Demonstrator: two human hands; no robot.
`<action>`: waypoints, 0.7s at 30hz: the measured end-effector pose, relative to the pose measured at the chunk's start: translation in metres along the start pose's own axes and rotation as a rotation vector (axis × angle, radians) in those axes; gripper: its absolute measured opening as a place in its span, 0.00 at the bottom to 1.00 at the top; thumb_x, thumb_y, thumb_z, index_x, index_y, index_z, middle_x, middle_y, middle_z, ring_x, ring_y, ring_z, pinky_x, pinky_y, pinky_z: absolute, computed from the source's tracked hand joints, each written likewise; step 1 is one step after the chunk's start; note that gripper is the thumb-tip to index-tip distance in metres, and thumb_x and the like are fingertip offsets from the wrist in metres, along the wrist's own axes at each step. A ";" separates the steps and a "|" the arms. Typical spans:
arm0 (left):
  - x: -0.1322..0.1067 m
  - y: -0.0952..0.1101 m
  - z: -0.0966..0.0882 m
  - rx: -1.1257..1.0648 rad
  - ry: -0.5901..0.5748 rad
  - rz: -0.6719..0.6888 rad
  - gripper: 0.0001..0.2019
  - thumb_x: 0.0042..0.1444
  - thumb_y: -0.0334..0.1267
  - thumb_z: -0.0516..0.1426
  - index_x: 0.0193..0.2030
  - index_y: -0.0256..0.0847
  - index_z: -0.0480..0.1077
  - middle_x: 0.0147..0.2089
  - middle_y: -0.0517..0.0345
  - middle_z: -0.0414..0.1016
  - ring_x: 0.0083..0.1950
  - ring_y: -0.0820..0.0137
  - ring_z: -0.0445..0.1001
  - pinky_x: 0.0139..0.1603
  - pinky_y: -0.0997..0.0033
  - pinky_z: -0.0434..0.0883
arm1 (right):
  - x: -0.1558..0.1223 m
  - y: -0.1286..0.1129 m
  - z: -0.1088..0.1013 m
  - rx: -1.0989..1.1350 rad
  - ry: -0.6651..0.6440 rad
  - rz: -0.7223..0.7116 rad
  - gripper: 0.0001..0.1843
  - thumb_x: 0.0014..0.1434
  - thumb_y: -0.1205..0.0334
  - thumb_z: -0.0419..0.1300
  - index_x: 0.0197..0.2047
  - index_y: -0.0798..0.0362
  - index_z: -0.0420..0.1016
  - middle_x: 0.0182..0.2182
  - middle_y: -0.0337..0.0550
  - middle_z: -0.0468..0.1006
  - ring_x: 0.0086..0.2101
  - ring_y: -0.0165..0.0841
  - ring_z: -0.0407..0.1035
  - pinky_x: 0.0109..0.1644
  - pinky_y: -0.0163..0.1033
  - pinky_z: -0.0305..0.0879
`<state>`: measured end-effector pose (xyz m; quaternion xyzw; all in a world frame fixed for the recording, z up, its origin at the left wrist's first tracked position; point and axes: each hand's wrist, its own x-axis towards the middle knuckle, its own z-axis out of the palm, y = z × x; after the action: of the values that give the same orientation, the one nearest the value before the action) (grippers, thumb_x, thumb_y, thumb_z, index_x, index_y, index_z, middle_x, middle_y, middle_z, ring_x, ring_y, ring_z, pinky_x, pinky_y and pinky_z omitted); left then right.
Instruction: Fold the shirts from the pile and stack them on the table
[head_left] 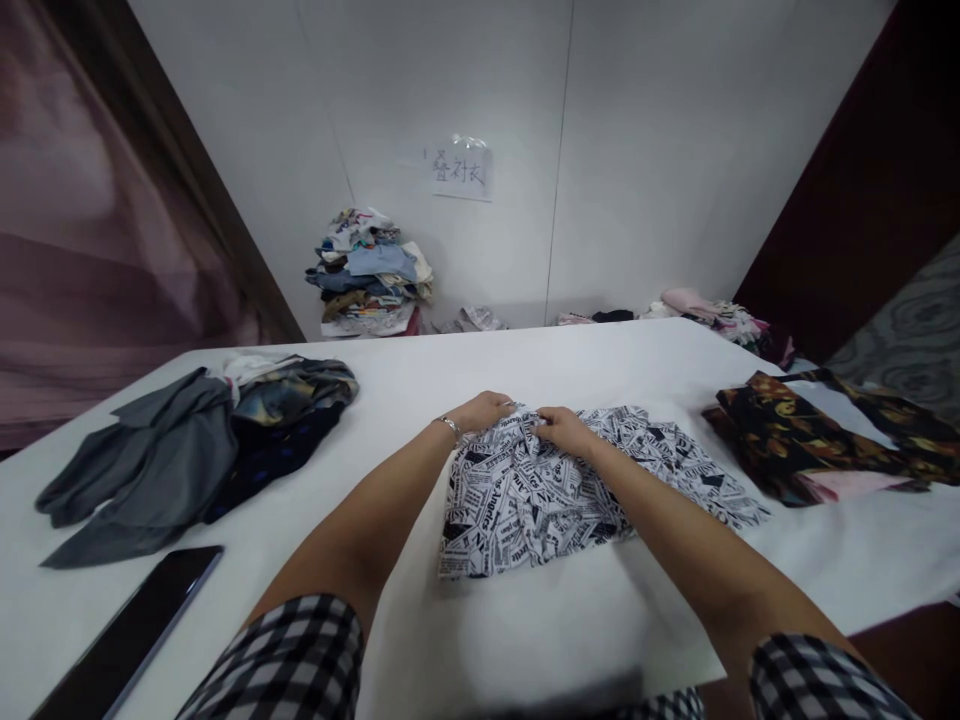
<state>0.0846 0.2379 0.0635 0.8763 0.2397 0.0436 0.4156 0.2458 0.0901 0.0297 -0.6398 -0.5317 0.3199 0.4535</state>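
Observation:
A black-and-white newspaper-print shirt (517,505) lies on the white table (450,370) in front of me, its hem toward my body and one side spread out to the right. My left hand (482,411), with a bracelet at the wrist, pinches the cloth at the shirt's far left edge. Just right of it, my right hand (562,430) grips a gathered bit of the same far edge. Both hands are closed on the fabric, which is bunched between them. Parts of the shirt are hidden under my right forearm.
Grey clothing (157,450) and dark patterned garments (292,400) lie left, with a phone-like black slab (135,630) nearer me. Dark floral clothing (810,430) is heaped right. A tall clothes stack (371,270) stands beyond the table, below a paper sign (461,170) on the wall.

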 end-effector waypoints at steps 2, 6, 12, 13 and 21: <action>0.002 0.001 -0.002 -0.004 0.024 -0.005 0.18 0.55 0.52 0.54 0.39 0.39 0.75 0.33 0.59 0.78 0.35 0.69 0.73 0.38 0.72 0.69 | 0.002 -0.007 -0.001 0.122 -0.012 -0.005 0.13 0.49 0.55 0.64 0.37 0.52 0.80 0.30 0.37 0.80 0.34 0.35 0.73 0.44 0.41 0.69; 0.007 0.003 0.004 0.047 0.104 -0.054 0.19 0.54 0.50 0.56 0.46 0.39 0.75 0.46 0.52 0.80 0.45 0.64 0.75 0.46 0.71 0.70 | 0.004 -0.015 -0.015 -0.055 0.172 0.146 0.16 0.44 0.63 0.67 0.40 0.51 0.80 0.31 0.40 0.81 0.36 0.38 0.74 0.44 0.41 0.69; -0.006 0.003 0.023 0.147 0.300 -0.097 0.23 0.60 0.46 0.53 0.59 0.38 0.68 0.62 0.47 0.69 0.62 0.60 0.67 0.62 0.66 0.62 | -0.009 -0.012 -0.027 -0.230 0.273 0.067 0.19 0.47 0.67 0.64 0.45 0.47 0.81 0.46 0.43 0.80 0.48 0.43 0.70 0.60 0.49 0.60; -0.013 0.002 0.026 0.169 0.310 -0.076 0.22 0.60 0.46 0.53 0.58 0.38 0.68 0.63 0.47 0.69 0.63 0.60 0.66 0.63 0.65 0.60 | -0.011 -0.011 -0.025 -0.230 0.258 0.024 0.18 0.49 0.66 0.63 0.44 0.46 0.81 0.46 0.42 0.80 0.49 0.43 0.70 0.61 0.50 0.60; -0.085 0.017 0.057 0.438 0.439 0.076 0.15 0.61 0.42 0.52 0.49 0.41 0.73 0.57 0.49 0.72 0.60 0.60 0.66 0.63 0.59 0.61 | -0.016 -0.001 0.006 -0.379 -0.002 -0.189 0.26 0.46 0.75 0.61 0.47 0.42 0.81 0.47 0.40 0.80 0.52 0.44 0.68 0.63 0.49 0.55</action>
<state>0.0319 0.1498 0.0492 0.9229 0.2944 0.1947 0.1535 0.2366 0.0760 0.0276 -0.6608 -0.6404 0.1708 0.3523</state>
